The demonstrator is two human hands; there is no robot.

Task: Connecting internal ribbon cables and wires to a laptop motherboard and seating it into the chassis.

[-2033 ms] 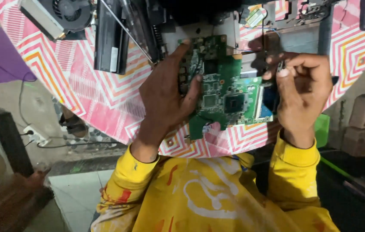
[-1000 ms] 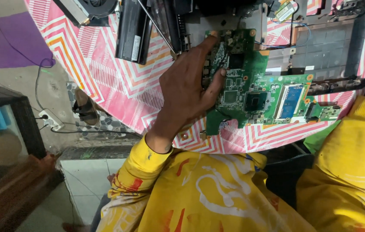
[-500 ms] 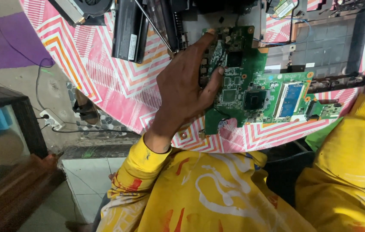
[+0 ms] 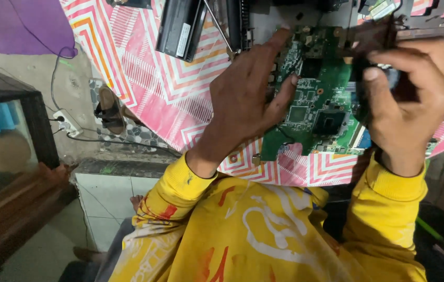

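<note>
Board (image 4: 318, 104): green circuit board, lies flat on the table (image 4: 143, 89) near its front edge, partly over an open laptop chassis (image 4: 284, 15). Black square chip sits approx. centre of board; smaller chips and connectors around it.

Left hand (image 4: 245, 99): palm down, fingers spread over board's left edge, index pointing to the top edge, thumb on the green face. Grip state: open, flat, pressing; it steadies the board, does not clasp it.

Right hand (image 4: 407, 102): over board's right side, fingers curled, thumb and forefinger pinched on a small dark part (image 4: 371, 36). Part is blurred; kind cannot be told. Grip state: closed on that part.

Step in hand (judged): board held down w/ left hand while right hand works a dark part at board's right/top edge. Fitting vs. removal cannot be told.

Next move calls for (judged): steady downward hold on left edge, fine pinch control at right, no twist on board, fingers kept off the chip.

Surrounds: table has a pink/white/orange zigzag cloth. Black battery pack (image 4: 180, 26) lies upper left of board, apart from it. Thin metal rod (image 4: 218, 26) just beside the battery pack. Yellow sleeves on both arms. Floor at left: power strip (image 4: 68, 122) w/ cable, sandal (image 4: 108, 109), purple cloth (image 4: 23, 26).
</note>
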